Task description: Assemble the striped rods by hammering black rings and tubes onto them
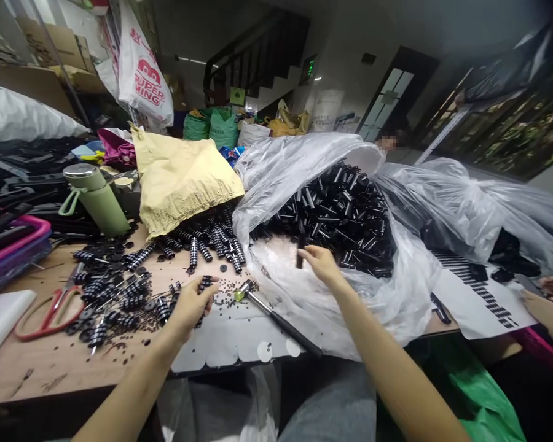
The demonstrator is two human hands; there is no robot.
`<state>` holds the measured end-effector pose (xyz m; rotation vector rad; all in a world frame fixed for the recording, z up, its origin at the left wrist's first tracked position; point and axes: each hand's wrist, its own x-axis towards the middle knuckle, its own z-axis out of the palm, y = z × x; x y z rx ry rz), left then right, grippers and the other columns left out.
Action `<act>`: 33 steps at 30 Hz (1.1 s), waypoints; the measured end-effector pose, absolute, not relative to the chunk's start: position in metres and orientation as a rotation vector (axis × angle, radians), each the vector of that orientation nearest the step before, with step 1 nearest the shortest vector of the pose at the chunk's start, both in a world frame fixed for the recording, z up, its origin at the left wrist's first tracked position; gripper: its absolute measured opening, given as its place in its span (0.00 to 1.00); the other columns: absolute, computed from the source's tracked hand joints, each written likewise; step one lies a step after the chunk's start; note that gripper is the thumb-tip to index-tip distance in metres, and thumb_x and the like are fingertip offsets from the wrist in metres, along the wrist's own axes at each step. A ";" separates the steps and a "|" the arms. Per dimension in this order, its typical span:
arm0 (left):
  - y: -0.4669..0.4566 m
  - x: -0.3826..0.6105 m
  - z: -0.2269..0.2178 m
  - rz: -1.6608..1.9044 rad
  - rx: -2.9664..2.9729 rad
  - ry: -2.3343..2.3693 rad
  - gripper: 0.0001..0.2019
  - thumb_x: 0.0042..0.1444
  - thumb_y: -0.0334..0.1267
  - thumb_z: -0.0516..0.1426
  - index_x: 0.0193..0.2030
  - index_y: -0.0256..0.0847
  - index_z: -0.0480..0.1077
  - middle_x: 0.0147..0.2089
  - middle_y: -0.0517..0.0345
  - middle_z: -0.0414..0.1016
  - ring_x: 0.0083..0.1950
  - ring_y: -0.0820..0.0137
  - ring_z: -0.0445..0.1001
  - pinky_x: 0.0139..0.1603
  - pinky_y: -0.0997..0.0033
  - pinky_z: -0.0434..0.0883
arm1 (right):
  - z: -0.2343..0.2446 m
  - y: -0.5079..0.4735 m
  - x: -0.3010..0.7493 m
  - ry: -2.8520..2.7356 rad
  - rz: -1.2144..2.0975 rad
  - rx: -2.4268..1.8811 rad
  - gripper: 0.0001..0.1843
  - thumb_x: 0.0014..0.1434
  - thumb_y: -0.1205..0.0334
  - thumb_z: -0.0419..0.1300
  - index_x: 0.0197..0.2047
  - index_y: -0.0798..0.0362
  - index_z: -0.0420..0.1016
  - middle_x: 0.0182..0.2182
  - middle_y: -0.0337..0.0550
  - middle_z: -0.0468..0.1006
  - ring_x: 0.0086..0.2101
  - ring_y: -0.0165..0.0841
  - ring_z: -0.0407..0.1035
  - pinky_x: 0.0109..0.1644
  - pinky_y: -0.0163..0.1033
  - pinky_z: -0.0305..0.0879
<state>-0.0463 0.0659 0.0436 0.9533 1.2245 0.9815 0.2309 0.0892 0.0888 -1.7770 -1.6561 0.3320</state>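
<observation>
My left hand [192, 306] is closed on a black ribbed piece with light rings [205, 282], partly hidden by the fingers. Pinched upright in my right hand [321, 263] is a short black tube [300, 250], at the front of an open clear plastic bag [276, 288] filled with similar black tubes [332, 215]. A hammer [281, 322] with a black handle lies between my hands. Near my left hand, more ribbed pieces [133, 301] lie among small black rings and washers, and others spill from a yellow sack [184, 178].
Red-handled scissors [50, 313], a green flask [96, 199] and a pink-rimmed basket [32, 230] stand to the left. At the right, a co-worker's hands [548, 304] are beside a white sheet [470, 307] with rows of black pieces. The table's front edge runs below my hands.
</observation>
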 end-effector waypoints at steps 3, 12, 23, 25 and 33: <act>0.047 -0.027 0.045 0.930 0.958 1.140 0.21 0.39 0.47 0.61 0.36 0.36 0.66 0.13 0.69 0.56 0.14 0.80 0.54 0.14 0.82 0.52 | 0.074 0.066 0.171 -1.830 0.718 -1.589 0.22 0.57 0.49 0.47 0.33 0.57 0.74 0.28 0.41 0.75 0.29 0.27 0.69 0.34 0.34 0.64; 0.033 -0.037 0.020 0.850 0.953 1.155 0.18 0.40 0.48 0.61 0.29 0.37 0.62 0.13 0.69 0.58 0.13 0.79 0.55 0.13 0.80 0.52 | 0.050 0.036 0.112 -2.218 0.549 -1.319 0.55 0.34 0.47 0.66 0.62 0.50 0.44 0.58 0.51 0.51 0.58 0.45 0.44 0.59 0.52 0.46; -0.012 -0.075 -0.015 0.950 2.285 1.672 0.15 0.56 0.34 0.48 0.49 0.39 0.64 0.39 0.47 0.70 0.43 0.61 0.68 0.43 0.58 0.66 | 0.000 -0.008 0.128 -2.189 0.515 -1.644 0.54 0.36 0.41 0.63 0.61 0.55 0.47 0.56 0.55 0.54 0.56 0.47 0.48 0.57 0.53 0.49; -0.014 -0.081 -0.009 1.075 2.171 1.558 0.13 0.56 0.36 0.49 0.47 0.40 0.64 0.40 0.49 0.69 0.44 0.63 0.68 0.44 0.61 0.66 | 0.000 -0.012 0.131 -2.188 0.463 -1.735 0.54 0.34 0.40 0.64 0.60 0.54 0.49 0.56 0.55 0.55 0.56 0.48 0.49 0.57 0.53 0.49; 0.021 -0.049 0.017 1.235 1.324 1.205 0.17 0.56 0.46 0.48 0.48 0.40 0.62 0.32 0.58 0.67 0.34 0.72 0.68 0.37 0.71 0.67 | 0.013 -0.009 0.128 -2.192 0.464 -1.814 0.53 0.32 0.47 0.67 0.59 0.56 0.52 0.55 0.55 0.57 0.55 0.49 0.51 0.57 0.53 0.50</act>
